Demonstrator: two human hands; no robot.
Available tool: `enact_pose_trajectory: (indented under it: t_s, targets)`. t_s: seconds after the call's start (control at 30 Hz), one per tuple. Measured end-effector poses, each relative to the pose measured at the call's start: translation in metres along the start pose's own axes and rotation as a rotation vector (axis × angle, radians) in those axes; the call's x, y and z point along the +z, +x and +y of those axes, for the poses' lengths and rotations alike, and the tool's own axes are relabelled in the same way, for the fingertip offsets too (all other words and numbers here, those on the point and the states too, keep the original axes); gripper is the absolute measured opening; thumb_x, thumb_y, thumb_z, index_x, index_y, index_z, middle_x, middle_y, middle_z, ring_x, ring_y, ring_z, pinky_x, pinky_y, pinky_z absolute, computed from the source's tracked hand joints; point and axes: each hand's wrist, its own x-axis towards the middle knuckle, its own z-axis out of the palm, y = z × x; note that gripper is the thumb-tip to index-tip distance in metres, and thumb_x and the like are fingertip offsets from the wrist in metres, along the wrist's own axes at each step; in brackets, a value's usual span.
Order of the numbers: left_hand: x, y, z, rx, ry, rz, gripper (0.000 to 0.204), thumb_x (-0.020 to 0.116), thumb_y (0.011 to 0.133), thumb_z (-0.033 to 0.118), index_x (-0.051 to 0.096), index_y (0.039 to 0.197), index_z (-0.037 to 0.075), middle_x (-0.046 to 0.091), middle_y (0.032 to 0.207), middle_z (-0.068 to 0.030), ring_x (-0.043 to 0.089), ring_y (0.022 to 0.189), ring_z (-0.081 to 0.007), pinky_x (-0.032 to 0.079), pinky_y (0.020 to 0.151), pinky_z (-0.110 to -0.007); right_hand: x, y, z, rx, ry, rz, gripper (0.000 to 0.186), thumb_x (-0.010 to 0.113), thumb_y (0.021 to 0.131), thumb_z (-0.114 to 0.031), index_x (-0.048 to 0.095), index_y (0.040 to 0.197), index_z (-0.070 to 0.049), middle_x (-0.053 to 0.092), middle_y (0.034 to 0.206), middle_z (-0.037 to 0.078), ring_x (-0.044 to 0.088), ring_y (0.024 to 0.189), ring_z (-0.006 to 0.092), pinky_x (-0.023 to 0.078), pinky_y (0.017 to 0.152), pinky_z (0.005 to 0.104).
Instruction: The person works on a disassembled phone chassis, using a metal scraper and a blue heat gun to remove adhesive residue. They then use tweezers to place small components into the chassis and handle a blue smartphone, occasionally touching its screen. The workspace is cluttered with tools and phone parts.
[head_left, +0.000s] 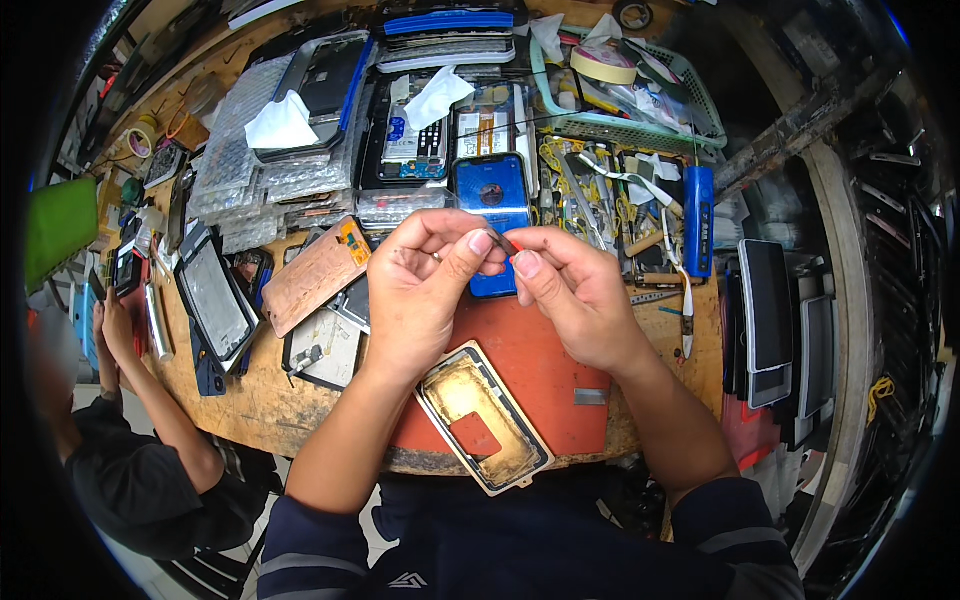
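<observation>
My left hand and my right hand meet above the workbench, fingertips nearly touching. Both pinch a tiny dark piece with a red part between thumbs and forefingers; it is too small to tell its kind. Just beyond them a blue phone lies on the bench, partly hidden by my fingers. Below my hands a gold phone frame with a rectangular cutout rests tilted on the orange-red mat, its lower corner reaching past the bench edge.
Left of the mat lie a copper-coloured panel and a phone frame. Opened phones, bubble-wrapped stacks, a green basket, tools and a blue device crowd the back. Another person's arm is at far left.
</observation>
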Motion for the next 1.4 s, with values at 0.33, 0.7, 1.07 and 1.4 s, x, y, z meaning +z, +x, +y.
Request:
enact_pose_trajectory:
  t_s: [0.33,0.7,1.07,1.4]
  targets:
    - [0.001,-0.0011,0.0026,-0.034,0.057,0.041,0.017,0.073,0.104,0.004,0.068,0.116,-0.006,0.077,0.099,-0.0147,0.075,0.087,-0.0164,0.063,0.082,-0.029,0.0017,-0.0008,0.002,-0.04,-0.057,0.052,0.031,0.064,0.112,-0.022,0.072,0.128,0.003,0.073,0.089,0.003,0.061,0.077,0.0056,0.052,0.069,0.025]
    - [0.0065,-0.0002,0.0042,-0.067,-0.019,0.067,0.017,0.073,0.106,0.013,0.067,0.114,0.0,0.076,0.096,-0.0104,0.074,0.086,-0.0161,0.061,0.082,-0.03,-0.0005,-0.0004,0.0015,-0.013,-0.096,0.076,0.032,0.064,0.112,-0.022,0.072,0.128,0.005,0.07,0.085,0.002,0.061,0.075,0.007,0.052,0.067,0.0254]
    - [-0.0003,-0.0026,-0.0023,-0.115,0.045,-0.008,0.016,0.072,0.107,0.013,0.069,0.11,-0.002,0.075,0.093,-0.0084,0.07,0.082,-0.0117,0.058,0.075,-0.026,0.0018,-0.0001,0.004,-0.045,-0.034,0.078,0.036,0.064,0.112,-0.023,0.07,0.133,0.005,0.073,0.091,0.004,0.063,0.078,0.0074,0.053,0.07,0.025]
    - [0.0007,-0.0035,-0.0022,-0.107,0.021,-0.02,0.016,0.072,0.107,0.013,0.07,0.111,-0.002,0.076,0.096,-0.0085,0.071,0.083,-0.0119,0.058,0.076,-0.026,0.0023,-0.002,0.0023,-0.048,-0.098,0.104,0.033,0.064,0.112,-0.022,0.072,0.129,0.006,0.072,0.087,0.004,0.062,0.076,0.0074,0.053,0.067,0.0253]
